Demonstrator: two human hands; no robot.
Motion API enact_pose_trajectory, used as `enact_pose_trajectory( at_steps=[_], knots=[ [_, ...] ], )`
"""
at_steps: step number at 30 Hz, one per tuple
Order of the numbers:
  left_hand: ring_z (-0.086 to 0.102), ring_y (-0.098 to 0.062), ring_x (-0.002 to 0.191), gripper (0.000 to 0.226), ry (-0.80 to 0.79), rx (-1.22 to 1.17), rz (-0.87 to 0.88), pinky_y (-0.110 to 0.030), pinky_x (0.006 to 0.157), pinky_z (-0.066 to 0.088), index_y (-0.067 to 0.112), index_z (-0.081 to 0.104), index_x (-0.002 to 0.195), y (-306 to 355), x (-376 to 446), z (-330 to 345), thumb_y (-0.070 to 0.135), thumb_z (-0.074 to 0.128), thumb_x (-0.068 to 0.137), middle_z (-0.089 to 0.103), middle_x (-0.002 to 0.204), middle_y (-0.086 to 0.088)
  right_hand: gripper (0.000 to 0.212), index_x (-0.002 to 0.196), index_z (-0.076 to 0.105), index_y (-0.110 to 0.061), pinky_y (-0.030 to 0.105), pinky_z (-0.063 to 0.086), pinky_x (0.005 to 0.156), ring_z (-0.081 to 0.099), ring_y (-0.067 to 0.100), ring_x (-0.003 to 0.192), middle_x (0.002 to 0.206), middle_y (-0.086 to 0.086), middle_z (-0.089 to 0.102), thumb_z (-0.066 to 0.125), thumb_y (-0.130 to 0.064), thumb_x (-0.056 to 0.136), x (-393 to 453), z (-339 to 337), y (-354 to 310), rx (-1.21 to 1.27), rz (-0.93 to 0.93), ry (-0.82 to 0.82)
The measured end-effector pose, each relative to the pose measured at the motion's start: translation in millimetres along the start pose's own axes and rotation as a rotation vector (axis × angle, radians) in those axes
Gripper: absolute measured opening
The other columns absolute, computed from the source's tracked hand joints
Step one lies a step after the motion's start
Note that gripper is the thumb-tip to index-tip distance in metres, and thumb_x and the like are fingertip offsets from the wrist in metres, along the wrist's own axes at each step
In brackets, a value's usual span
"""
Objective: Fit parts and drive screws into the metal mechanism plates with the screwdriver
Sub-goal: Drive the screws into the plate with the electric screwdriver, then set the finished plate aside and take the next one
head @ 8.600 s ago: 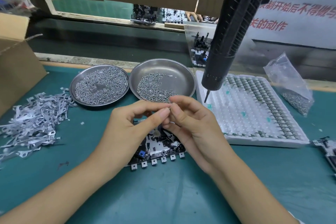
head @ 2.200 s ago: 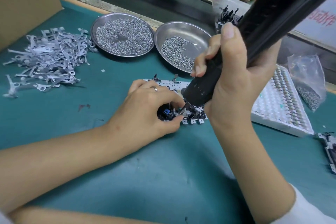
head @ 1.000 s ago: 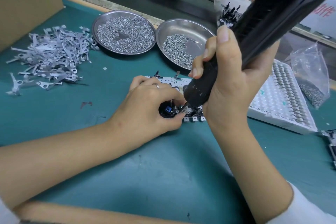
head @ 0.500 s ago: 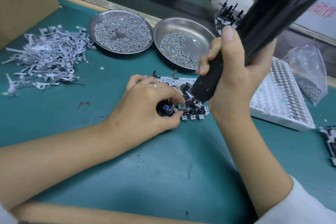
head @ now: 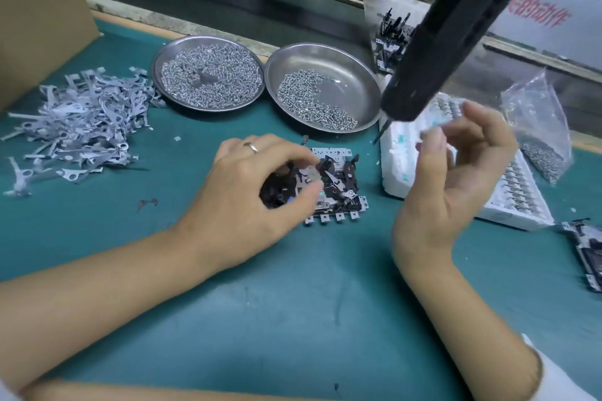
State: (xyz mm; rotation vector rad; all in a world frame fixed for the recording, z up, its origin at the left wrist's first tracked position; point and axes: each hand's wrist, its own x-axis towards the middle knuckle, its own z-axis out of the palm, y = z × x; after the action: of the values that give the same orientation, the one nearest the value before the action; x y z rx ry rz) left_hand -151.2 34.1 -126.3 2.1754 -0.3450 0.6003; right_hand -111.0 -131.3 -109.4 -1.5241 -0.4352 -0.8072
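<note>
While the left hand (head: 247,185) rests curled fingers on the mechanism plate (head: 335,185), its grip holding it on the green desk (head: 293,319) | right hand (head: 456,172) loose, grip empty, blurred | black screwdriver (head: 449,32) hangs above, unheld | two steel dishes: left dish (head: 208,73) full of screws, right dish (head: 325,88) partly filled | white tray (head: 508,192) at right.

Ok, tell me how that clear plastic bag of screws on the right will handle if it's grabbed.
The plastic bag would likely be floppy: its film is crumpled and slumped. The screws pooled at its bottom probably make it bottom-heavy, so it would sag and may shift.
</note>
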Motion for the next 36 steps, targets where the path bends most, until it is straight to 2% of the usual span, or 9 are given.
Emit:
enact_pose_trajectory(
  at_steps=[2, 6, 10, 14, 18, 26, 30, 33, 36],
  knots=[
    [0.053, -0.004, 0.083, 0.019, 0.104, -0.028, -0.016, -0.032, 0.090, 0.034, 0.027, 0.062, 0.097, -3.5, 6.1, -5.5, 0.038, 0.050, 0.086, 0.057, 0.088, 0.019, 0.018, 0.106, 0.054, -0.014, 0.026, 0.042, 0.075, 0.051, 0.008, 0.081, 0.089, 0.001, 0.051, 0.048, -0.013, 0.089, -14.7, -3.2, 0.4, -0.184, -0.125, -0.127],
    [0.054, -0.008, 0.084, 0.016, 0.249, -0.018, -0.056, -0.050, 0.091, 0.041, 0.028, 0.058, 0.101, -14.6, 16.2, -13.1, 0.030, 0.044, 0.094, 0.057, 0.087, 0.013, 0.041, 0.120, 0.065, -0.014, 0.043, 0.045, 0.089, 0.055, 0.033, 0.106, 0.118, 0.015, 0.060, 0.055, -0.041, 0.090, -43.6, 19.1, -6.1, -0.682, -0.310, -0.845],
    [0.057, -0.010, 0.082, 0.018, 0.273, -0.042, -0.088, -0.056, 0.091, 0.041, 0.027, 0.059, 0.101, -20.1, 18.2, -12.8, 0.029, 0.042, 0.095, 0.059, 0.087, 0.016, 0.038, 0.111, 0.067, -0.019, 0.046, 0.042, 0.091, 0.051, 0.038, 0.114, 0.128, 0.012, 0.057, 0.049, -0.046, 0.093, -48.9, 21.1, -21.3, -0.942, -0.327, -1.035],
    [0.054, 0.008, 0.081, 0.023, 0.289, -0.066, -0.105, -0.054, 0.092, 0.042, 0.030, 0.059, 0.102, -25.0, 17.0, -14.7, 0.038, 0.040, 0.093, 0.061, 0.085, 0.019, 0.028, 0.091, 0.067, -0.016, 0.040, 0.049, 0.080, 0.058, 0.030, 0.100, 0.112, 0.005, 0.063, 0.051, -0.040, 0.090, -62.2, -0.7, -40.2, -0.983, -0.373, -1.001],
    [0.053, 0.014, 0.080, 0.016, 0.295, -0.084, -0.109, -0.035, 0.089, 0.042, 0.043, 0.056, 0.096, -28.9, 18.2, -14.0, 0.041, 0.041, 0.091, 0.062, 0.084, 0.032, 0.026, 0.090, 0.072, -0.020, 0.034, 0.053, 0.079, 0.064, 0.026, 0.098, 0.106, 0.002, 0.067, 0.060, -0.042, 0.082, -74.2, -49.1, -49.7, -0.946, -0.360, -0.911],
    [0.052, 0.013, 0.078, 0.016, 0.286, -0.015, -0.107, -0.047, 0.090, 0.045, 0.053, 0.055, 0.094, -33.3, 18.1, -9.7, 0.045, 0.041, 0.093, 0.060, 0.090, 0.038, 0.044, 0.095, 0.073, -0.008, 0.046, 0.046, 0.088, 0.062, 0.032, 0.109, 0.112, 0.007, 0.068, 0.038, -0.035, 0.095, -54.5, -192.0, -38.0, -1.229, -0.092, -0.594],
    [0.052, 0.012, 0.072, 0.016, 0.289, 0.005, -0.100, -0.046, 0.085, 0.047, 0.051, 0.055, 0.098, -39.1, 17.8, -7.0, 0.047, 0.040, 0.094, 0.060, 0.091, 0.034, 0.013, 0.097, 0.071, -0.001, 0.058, 0.048, 0.087, 0.062, 0.039, 0.109, 0.115, 0.015, 0.067, 0.066, -0.005, 0.086, -39.3, -235.2, -14.4, -1.375, 0.115, -0.399],
    [0.047, 0.011, 0.060, 0.017, 0.291, 0.017, -0.104, -0.043, 0.079, 0.046, 0.054, 0.055, 0.097, -40.1, 18.1, -6.8, 0.048, 0.040, 0.094, 0.061, 0.090, 0.032, 0.020, 0.099, 0.069, 0.006, 0.059, 0.043, 0.091, 0.054, 0.047, 0.113, 0.120, 0.026, 0.060, 0.068, 0.009, 0.079, -20.8, -250.1, -0.7, -1.437, 0.246, -0.303],
    [0.047, 0.013, 0.061, 0.016, 0.292, 0.030, -0.088, -0.049, 0.080, 0.046, 0.050, 0.056, 0.097, -34.4, 18.4, -6.7, 0.046, 0.041, 0.093, 0.061, 0.089, 0.032, 0.025, 0.095, 0.070, 0.006, 0.057, 0.045, 0.090, 0.056, 0.050, 0.105, 0.114, 0.030, 0.060, 0.067, 0.017, 0.072, -8.4, -228.3, -1.6, -1.353, 0.150, -0.215]
  ],
)
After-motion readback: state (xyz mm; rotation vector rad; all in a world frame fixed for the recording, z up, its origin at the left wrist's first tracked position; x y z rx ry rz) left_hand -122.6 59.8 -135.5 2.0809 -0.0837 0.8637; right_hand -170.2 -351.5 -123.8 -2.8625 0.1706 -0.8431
